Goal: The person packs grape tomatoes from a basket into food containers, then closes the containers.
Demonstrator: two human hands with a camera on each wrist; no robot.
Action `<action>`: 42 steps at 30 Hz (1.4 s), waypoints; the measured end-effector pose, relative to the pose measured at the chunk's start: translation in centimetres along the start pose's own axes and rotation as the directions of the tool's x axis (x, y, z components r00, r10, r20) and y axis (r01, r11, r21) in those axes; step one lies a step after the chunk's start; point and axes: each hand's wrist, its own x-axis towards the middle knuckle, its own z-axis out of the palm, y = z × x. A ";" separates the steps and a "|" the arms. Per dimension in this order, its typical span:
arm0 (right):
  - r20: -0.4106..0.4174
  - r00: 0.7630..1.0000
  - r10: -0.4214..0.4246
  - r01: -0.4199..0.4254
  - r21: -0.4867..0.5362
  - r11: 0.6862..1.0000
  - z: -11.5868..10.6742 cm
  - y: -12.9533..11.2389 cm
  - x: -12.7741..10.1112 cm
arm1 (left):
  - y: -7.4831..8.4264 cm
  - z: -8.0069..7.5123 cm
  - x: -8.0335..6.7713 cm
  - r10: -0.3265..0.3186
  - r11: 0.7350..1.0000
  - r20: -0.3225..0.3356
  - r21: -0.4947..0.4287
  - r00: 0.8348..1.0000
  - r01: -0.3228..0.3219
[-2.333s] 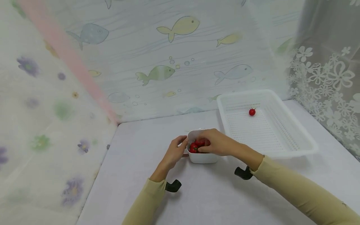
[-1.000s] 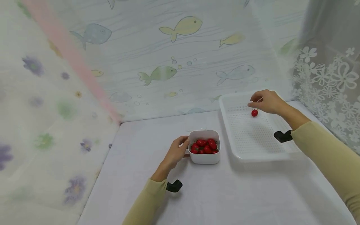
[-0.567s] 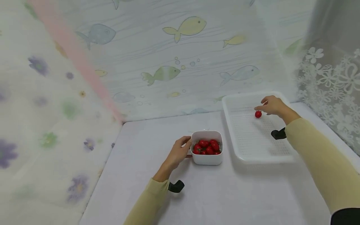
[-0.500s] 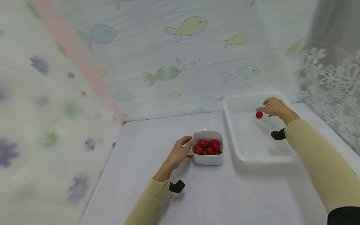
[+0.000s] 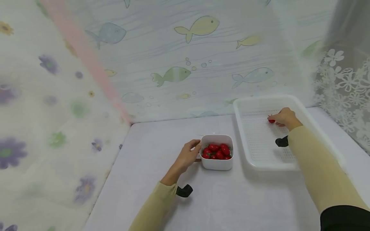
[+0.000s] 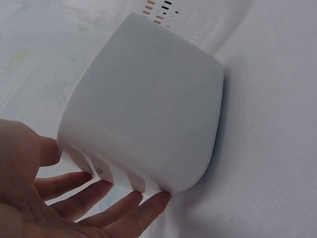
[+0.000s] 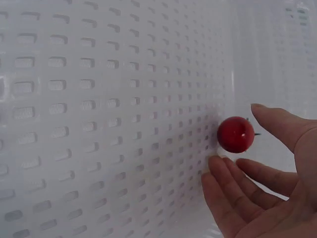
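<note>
A white rounded-square container (image 5: 217, 165) filled with red cherry tomatoes (image 5: 219, 155) stands on the table. My left hand (image 5: 186, 156) rests against its left side. In the left wrist view, lightly bent fingers touch the container's smooth wall (image 6: 148, 99), the thumb near the rim. At the right, my right hand (image 5: 285, 118) reaches down into a white perforated basket (image 5: 261, 165). One cherry tomato (image 7: 236, 135) with a green stem sits there between thumb and fingers, which are spread around it with gaps showing in the right wrist view.
The basket's raised rim stands to the right of the container. A white cloth covers the table (image 5: 214, 199). Fish-printed fabric (image 5: 173, 96) hangs behind, a flowered sheet (image 5: 57, 112) at left, and lace (image 5: 347, 83) at right.
My right hand left the container, went over to the basket and lowered to the lone tomato, its fingers now around it. My left hand stayed at the container. The view has shifted slightly.
</note>
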 end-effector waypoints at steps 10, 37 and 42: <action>0.006 1.000 -0.026 0.027 -0.039 0.999 0.1 -0.2 -0.1 | 0.0 0.0 -0.2 -0.003 1.000 -0.009 0.009 1.000 0.003; 0.151 0.930 -0.335 0.351 -0.093 0.932 -2.9 -4.2 -4.6 | -0.1 0.3 -0.3 0.015 1.000 -0.004 -0.009 1.000 -0.015; 0.167 0.902 -0.398 0.416 -0.097 0.904 -2.5 -5.2 -6.1 | 0.0 0.1 -0.4 0.014 1.000 -0.004 -0.008 1.000 -0.015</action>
